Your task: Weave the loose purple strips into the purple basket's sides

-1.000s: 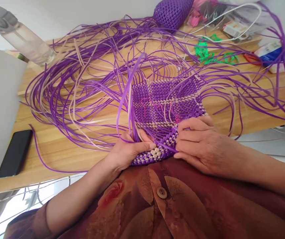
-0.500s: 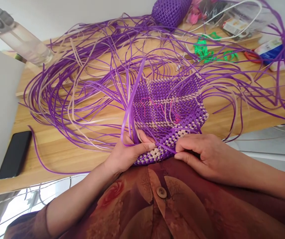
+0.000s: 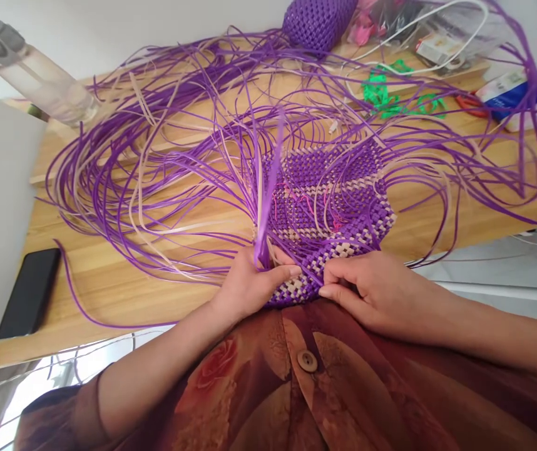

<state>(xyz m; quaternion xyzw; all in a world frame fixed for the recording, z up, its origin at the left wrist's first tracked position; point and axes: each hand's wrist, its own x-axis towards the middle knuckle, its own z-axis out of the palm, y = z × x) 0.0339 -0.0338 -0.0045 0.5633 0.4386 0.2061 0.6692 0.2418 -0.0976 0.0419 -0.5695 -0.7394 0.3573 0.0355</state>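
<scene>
A half-woven basket [image 3: 327,181] of purple and beige plastic strips lies against my body at the table's front edge, with long loose strips fanning out from its sides. My left hand [image 3: 259,282] is closed on its near left edge, thumb pressed on the weave, several strips rising from between the fingers. One broad purple strip [image 3: 272,181] stands up from that hand, blurred at its tip. To the right, my right hand [image 3: 367,288] pinches a purple strip [image 3: 313,275] at the near edge between thumb and forefinger. Pink thread [image 3: 337,224] shows on the weave.
A bundle of loose strips [image 3: 104,150] covers the left and back of the wooden table. Around it are a bottle [image 3: 38,75], a phone [image 3: 29,293], a purple woven piece [image 3: 318,25], green strips [image 3: 376,94], a white cable [image 3: 482,19] and a blue-and-white packet [image 3: 503,97].
My left hand has shifted right, closer to my right hand, which has moved slightly left. The upright purple strip has swung right, and the basket sits slightly farther right.
</scene>
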